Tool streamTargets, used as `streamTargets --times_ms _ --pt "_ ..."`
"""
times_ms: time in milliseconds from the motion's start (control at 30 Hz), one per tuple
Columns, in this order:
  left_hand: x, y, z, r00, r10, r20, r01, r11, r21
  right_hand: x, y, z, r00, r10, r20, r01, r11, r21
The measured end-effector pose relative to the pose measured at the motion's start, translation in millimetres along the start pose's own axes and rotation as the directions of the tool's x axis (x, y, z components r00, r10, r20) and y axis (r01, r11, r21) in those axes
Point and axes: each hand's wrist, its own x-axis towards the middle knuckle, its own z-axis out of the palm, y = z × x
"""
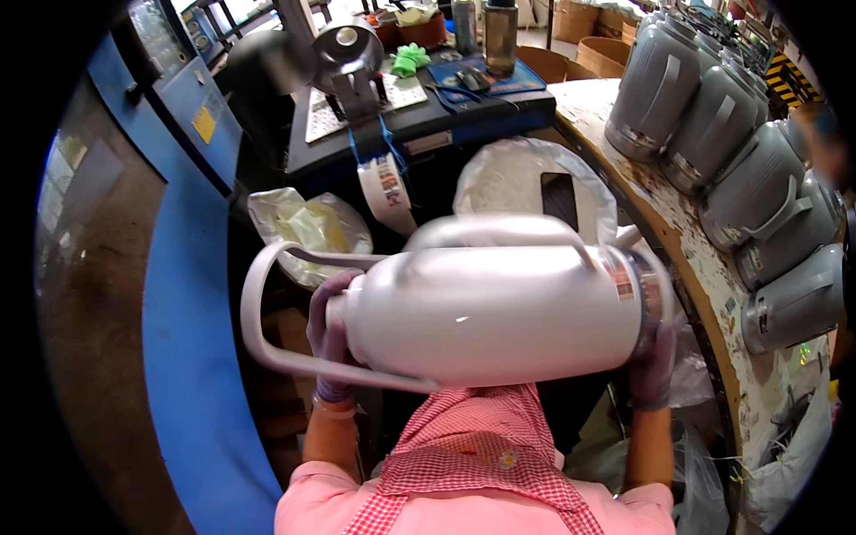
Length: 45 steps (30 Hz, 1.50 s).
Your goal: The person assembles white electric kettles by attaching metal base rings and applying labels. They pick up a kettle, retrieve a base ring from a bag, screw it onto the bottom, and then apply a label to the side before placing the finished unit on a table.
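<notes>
A pale grey vacuum flask (499, 308) lies on its side in the air in front of my chest, its neck to the left and its base to the right. A large carrying handle (259, 308) loops out past the neck, and a fixed side grip runs along the upper side. My left hand (330, 334), in a purplish glove, is wrapped round the neck. My gloved right hand (653, 370) grips the dark-rimmed base, its fingers partly hidden and blurred. A small printed label sits on the body near the base.
Several grey flasks (655, 85) stand along the worn curved bench (660, 201) at the right. Ahead are a dark desk (312, 160), a hanging white roll (388, 196), a lined bin (312, 227), and a phone (559, 198) on white plastic. A blue panel (192, 357) curves along the left.
</notes>
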Motion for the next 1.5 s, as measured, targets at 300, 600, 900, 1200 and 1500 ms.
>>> streamTargets --times_ms 300,600,900,1200,1500 --pt "28 -57 -66 0.831 -0.417 0.369 0.396 0.908 0.134 19 -56 43 0.493 -0.620 0.611 0.870 0.342 -0.355" --pt "12 -11 -11 0.783 0.622 0.004 -0.590 0.740 0.323 33 -28 38 0.962 0.267 0.053 -0.250 0.943 -0.218" --pt "4 30 31 0.569 0.774 0.276 -0.801 0.447 0.398 38 -55 33 0.918 -0.055 0.392 0.350 0.577 -0.738" --pt "52 25 41 0.685 0.701 0.198 -0.696 0.710 -0.109 -10 -45 79 0.609 -0.547 0.575 0.782 0.535 -0.319" --pt "49 83 70 0.517 0.706 0.484 -0.816 0.234 0.529 -56 -50 43 0.941 -0.272 0.202 0.282 0.959 -0.019"
